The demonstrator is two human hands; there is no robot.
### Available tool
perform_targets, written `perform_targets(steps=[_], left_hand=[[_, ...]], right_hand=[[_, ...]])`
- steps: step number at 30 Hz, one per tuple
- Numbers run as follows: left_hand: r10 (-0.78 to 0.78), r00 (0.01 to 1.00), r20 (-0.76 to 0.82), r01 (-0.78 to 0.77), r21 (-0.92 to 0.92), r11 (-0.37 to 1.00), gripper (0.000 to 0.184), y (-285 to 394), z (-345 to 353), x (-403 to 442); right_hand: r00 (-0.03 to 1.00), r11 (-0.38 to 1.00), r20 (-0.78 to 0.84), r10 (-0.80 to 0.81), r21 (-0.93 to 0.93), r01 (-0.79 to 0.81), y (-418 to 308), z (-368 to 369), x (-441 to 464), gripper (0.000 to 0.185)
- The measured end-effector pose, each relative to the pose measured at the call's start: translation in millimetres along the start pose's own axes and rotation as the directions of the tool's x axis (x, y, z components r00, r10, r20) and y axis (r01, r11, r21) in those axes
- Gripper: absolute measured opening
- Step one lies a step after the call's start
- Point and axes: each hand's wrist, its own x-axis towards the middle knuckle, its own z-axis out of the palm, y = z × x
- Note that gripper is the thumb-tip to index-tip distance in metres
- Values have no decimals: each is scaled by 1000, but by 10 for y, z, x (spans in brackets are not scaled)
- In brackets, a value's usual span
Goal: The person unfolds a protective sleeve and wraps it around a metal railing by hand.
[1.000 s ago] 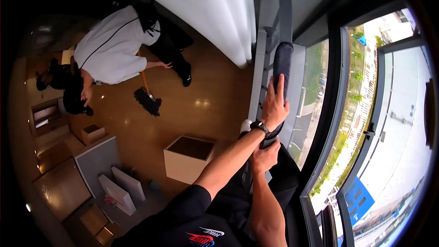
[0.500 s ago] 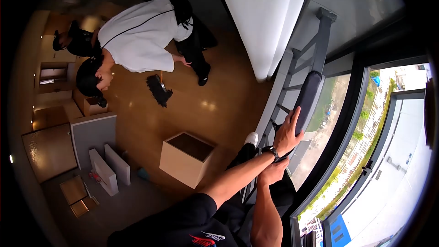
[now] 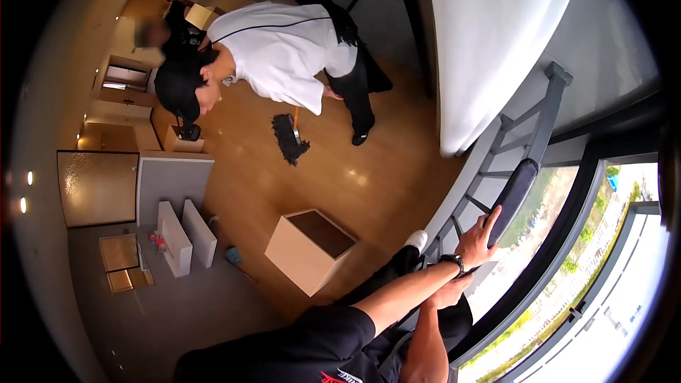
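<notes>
Both hands and the dark padded sleeve [image 3: 516, 191] are carried toward the lower right of the frame by a swing of view; the sleeve's place on the grey rail [image 3: 547, 110] appears unaltered, so no advance is judged. The sleeve is gripped by the left hand [image 3: 474, 242]; the right hand's [image 3: 450, 293] hold, partly hidden, cannot be told. The wooden floor [image 3: 397, 177] at centre is occupied by a box [image 3: 301, 255] and a mop head [image 3: 289, 142].

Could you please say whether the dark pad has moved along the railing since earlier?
No, neither way: the dark pad keeps about the same gap from the end bracket; the view shifted.
</notes>
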Motion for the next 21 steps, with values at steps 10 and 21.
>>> perform_targets(steps=[10, 21], left_hand=[[17, 1000, -10, -17, 30, 999, 93, 30, -52, 5], [0, 1000, 1, 0, 46, 999, 101, 10, -9, -4]], right_hand=[[1000, 1000, -8, -10, 3, 10, -53, -2, -18, 63], [999, 999, -7, -48, 20, 48, -87, 81, -3, 64]])
